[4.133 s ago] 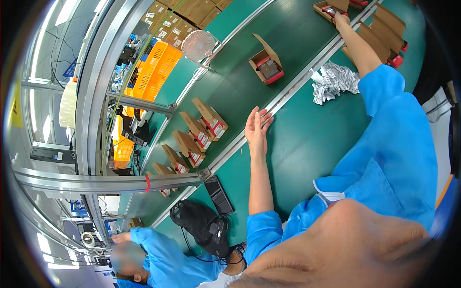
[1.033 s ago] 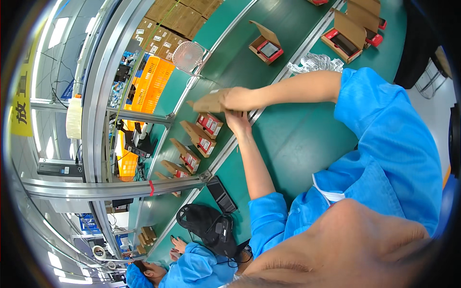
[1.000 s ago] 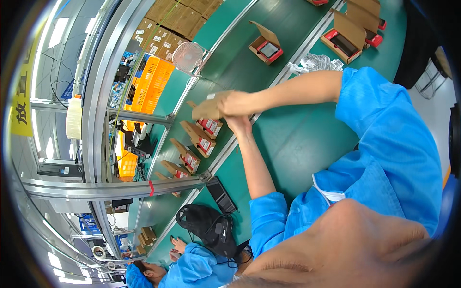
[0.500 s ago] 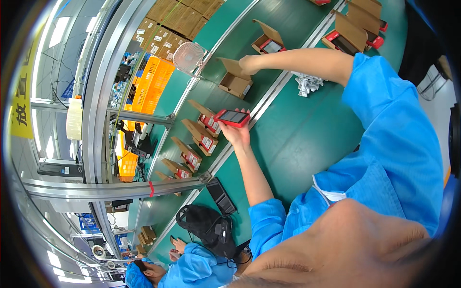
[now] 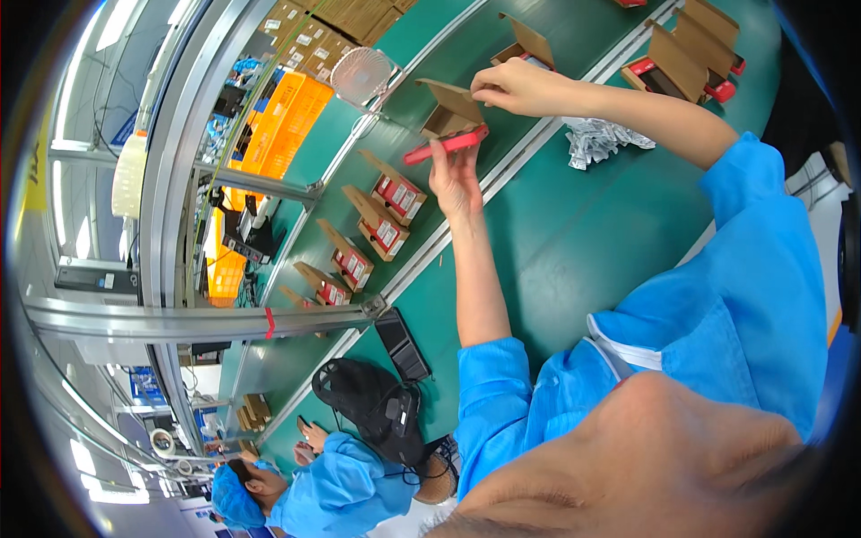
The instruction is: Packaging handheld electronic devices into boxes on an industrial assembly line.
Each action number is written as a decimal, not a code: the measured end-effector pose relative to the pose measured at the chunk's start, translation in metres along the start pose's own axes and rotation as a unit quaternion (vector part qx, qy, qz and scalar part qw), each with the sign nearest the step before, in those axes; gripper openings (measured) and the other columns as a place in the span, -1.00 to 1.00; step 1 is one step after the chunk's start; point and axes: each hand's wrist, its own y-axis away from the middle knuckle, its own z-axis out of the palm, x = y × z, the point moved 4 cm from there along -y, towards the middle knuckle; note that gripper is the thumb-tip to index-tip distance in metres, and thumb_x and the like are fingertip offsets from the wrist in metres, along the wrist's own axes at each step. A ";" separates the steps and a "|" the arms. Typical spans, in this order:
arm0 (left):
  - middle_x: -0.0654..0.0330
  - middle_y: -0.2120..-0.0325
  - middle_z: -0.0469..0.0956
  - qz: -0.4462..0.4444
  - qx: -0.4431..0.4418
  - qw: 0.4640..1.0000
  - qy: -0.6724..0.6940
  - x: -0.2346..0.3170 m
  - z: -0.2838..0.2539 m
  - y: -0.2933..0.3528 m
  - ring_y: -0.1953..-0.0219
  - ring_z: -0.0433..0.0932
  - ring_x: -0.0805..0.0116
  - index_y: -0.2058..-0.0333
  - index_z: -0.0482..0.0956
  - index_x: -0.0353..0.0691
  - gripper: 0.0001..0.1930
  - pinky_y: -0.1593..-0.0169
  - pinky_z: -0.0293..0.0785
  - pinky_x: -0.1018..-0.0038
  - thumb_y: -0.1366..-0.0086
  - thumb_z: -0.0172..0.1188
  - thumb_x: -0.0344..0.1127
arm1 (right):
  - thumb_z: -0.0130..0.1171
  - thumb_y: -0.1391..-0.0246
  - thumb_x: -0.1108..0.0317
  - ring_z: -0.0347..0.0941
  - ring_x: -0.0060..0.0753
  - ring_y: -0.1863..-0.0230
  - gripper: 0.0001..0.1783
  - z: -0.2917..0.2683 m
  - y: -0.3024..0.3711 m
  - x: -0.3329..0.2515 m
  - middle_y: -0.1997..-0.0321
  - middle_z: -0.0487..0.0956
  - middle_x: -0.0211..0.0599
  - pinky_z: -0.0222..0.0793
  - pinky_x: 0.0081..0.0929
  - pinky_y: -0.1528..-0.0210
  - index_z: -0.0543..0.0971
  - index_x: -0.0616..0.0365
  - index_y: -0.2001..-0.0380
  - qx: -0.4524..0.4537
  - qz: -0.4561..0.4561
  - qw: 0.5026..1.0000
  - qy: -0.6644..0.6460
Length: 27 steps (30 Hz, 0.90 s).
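Observation:
My left hand point(image 5: 459, 184) grips a red handheld device point(image 5: 453, 143), tilted so that its edge faces me and its screen is hidden. The device is at the near side of an open brown cardboard box point(image 5: 438, 122), partly covering it. My right hand point(image 5: 527, 88) is at the raised lid of that box, its bent fingers closed at the lid's corner; the fingertips are partly hidden. Just beyond the right hand stands another open box point(image 5: 529, 40). Beneath the right forearm lies a pile of crumpled white packets point(image 5: 596, 143).
Several open boxes point(image 5: 384, 235) with red contents line the green bench to the left. More boxes point(image 5: 677, 76) stand at the far right. A small fan point(image 5: 361, 76), metal crossbar point(image 5: 224, 323), black tray point(image 5: 404, 348) and black bag point(image 5: 359, 394) are around. A co-worker point(image 5: 345, 489) sits lower left.
My left hand has moved up toward the box and turned the device, so its screen no longer shows. My right hand stays at the lid. The whole view has shifted slightly.

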 end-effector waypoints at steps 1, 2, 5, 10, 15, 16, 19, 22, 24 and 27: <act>0.00 0.19 0.46 -0.004 -0.008 1.000 0.006 -0.002 -0.001 -0.001 0.04 0.47 0.04 0.14 0.35 -0.42 -0.56 -0.08 0.43 0.17 -0.24 0.15 -0.12 | 0.03 -0.11 0.35 0.56 -0.31 0.37 -0.80 0.000 0.004 -0.004 0.42 0.59 -0.12 0.42 -0.47 0.34 0.51 0.26 0.27 0.007 -0.007 1.000 -0.002; 0.01 0.21 0.47 -0.008 -0.016 1.000 0.012 -0.004 -0.002 -0.001 0.04 0.47 0.03 0.15 0.36 -0.41 -0.58 -0.06 0.45 0.17 -0.25 0.14 -0.12 | 0.03 -0.11 0.35 0.56 -0.31 0.37 -0.80 0.003 0.007 -0.008 0.42 0.59 -0.12 0.42 -0.47 0.34 0.51 0.26 0.27 0.000 -0.012 1.000 -0.007; 0.05 0.29 0.49 -0.018 -0.009 1.000 0.023 -0.008 0.001 0.002 0.06 0.48 0.04 0.23 0.41 -0.39 -0.62 -0.02 0.47 0.17 -0.24 0.15 -0.12 | 0.06 -0.10 0.42 0.52 -0.25 0.34 -0.84 0.007 0.020 -0.016 0.33 0.55 -0.23 0.40 -0.44 0.34 0.49 0.24 0.26 0.020 -0.078 0.997 0.015; 0.05 0.29 0.50 -0.021 0.007 0.999 0.024 -0.009 -0.004 0.005 0.15 0.50 0.12 0.25 0.44 -0.38 -0.63 0.00 0.48 0.19 -0.23 0.16 -0.11 | 0.09 -0.06 0.40 0.43 -0.24 0.27 -0.85 0.024 0.031 -0.032 0.29 0.39 -0.28 0.38 -0.37 0.32 0.47 0.21 0.29 -0.014 -0.159 0.987 0.036; 0.02 0.25 0.50 -0.027 0.000 0.999 0.039 -0.009 0.003 0.007 0.13 0.49 0.13 0.20 0.41 -0.38 -0.60 -0.04 0.44 0.18 -0.26 0.12 -0.09 | 0.12 0.00 0.45 0.43 -0.26 0.25 -0.80 0.028 0.032 -0.034 0.25 0.38 -0.33 0.39 -0.37 0.32 0.43 0.18 0.26 -0.002 -0.180 0.981 0.076; 0.02 0.25 0.50 -0.027 -0.001 0.999 0.039 -0.009 0.004 0.009 0.13 0.49 0.13 0.20 0.41 -0.38 -0.60 -0.04 0.44 0.18 -0.26 0.12 -0.09 | 0.12 0.00 0.46 0.44 -0.26 0.26 -0.80 0.026 0.033 -0.031 0.24 0.38 -0.33 0.39 -0.38 0.31 0.44 0.18 0.25 0.010 -0.166 0.984 0.061; 0.00 0.19 0.47 -0.020 -0.048 0.998 0.035 -0.004 0.014 0.015 0.07 0.47 0.08 0.14 0.37 -0.38 -0.58 -0.07 0.42 0.16 -0.28 0.07 -0.07 | 0.10 -0.01 0.50 0.45 -0.28 0.26 -0.78 0.015 0.035 -0.031 0.22 0.39 -0.33 0.39 -0.41 0.29 0.44 0.18 0.22 0.043 -0.162 0.985 0.032; -0.11 0.10 0.41 -0.007 -0.074 0.995 0.060 0.000 0.019 0.018 -0.03 0.39 -0.05 0.05 0.28 -0.36 -0.54 -0.11 0.36 0.08 -0.29 0.03 -0.07 | 0.08 -0.02 0.53 0.46 -0.32 0.26 -0.78 0.003 0.038 -0.027 0.21 0.39 -0.33 0.38 -0.45 0.26 0.44 0.18 0.20 0.053 -0.122 0.991 0.020; -0.10 0.07 0.37 -0.002 -0.069 0.995 0.067 0.002 0.020 0.020 -0.02 0.39 -0.04 0.05 0.28 -0.36 -0.50 -0.13 0.36 0.08 -0.26 0.09 -0.05 | 0.06 -0.04 0.54 0.46 -0.35 0.27 -0.79 -0.003 0.039 -0.029 0.22 0.40 -0.32 0.38 -0.47 0.25 0.44 0.19 0.20 0.057 -0.120 0.991 0.018; -0.07 0.08 0.35 -0.025 0.019 0.988 0.150 0.001 0.011 0.010 0.00 0.38 0.00 0.05 0.28 -0.36 -0.47 -0.14 0.34 0.08 -0.19 0.20 -0.08 | 0.07 -0.04 0.53 0.46 -0.36 0.24 -0.79 -0.005 0.040 -0.028 0.21 0.42 -0.31 0.38 -0.48 0.23 0.45 0.20 0.20 0.066 -0.092 0.994 -0.009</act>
